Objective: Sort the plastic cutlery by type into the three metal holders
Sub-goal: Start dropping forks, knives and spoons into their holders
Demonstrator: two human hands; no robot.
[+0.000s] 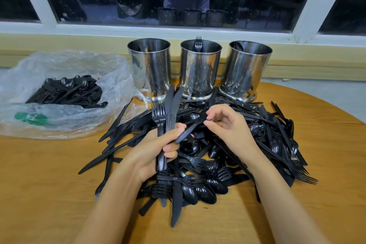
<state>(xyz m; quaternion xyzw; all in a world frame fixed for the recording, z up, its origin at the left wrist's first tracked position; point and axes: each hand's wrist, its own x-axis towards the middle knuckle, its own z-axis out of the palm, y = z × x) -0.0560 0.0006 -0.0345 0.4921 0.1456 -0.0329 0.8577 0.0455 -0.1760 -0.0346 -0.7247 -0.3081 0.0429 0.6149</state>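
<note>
- Currently mid-gather: pieces get pulled from the mixed cutlery pile [273,144] on the wooden table [49,174] & collected in hand; nothing going into a holder right now.
- L hand [156,152]: fingers curled tight round a bundle of forks & knives [168,109], held upright, tines/blades up, just in front of the holders.
- R hand [227,127]: thumb & forefinger pinch one more black piece [190,128], its far end touching the L hand's fingers. Spoon or knife, can't tell.
- Middle holder [200,69] shows one fork [198,43] standing up; right holder [247,69] a spoon bowl at the rim; left holder [149,65] contents unclear.
- Judgement: early stage, most still unsorted.
- Next, prob.: bundle is mixed, so split by type before dropping, forks to the middle.
- Plastic bag [89,61] at left holds more cutlery.
</note>
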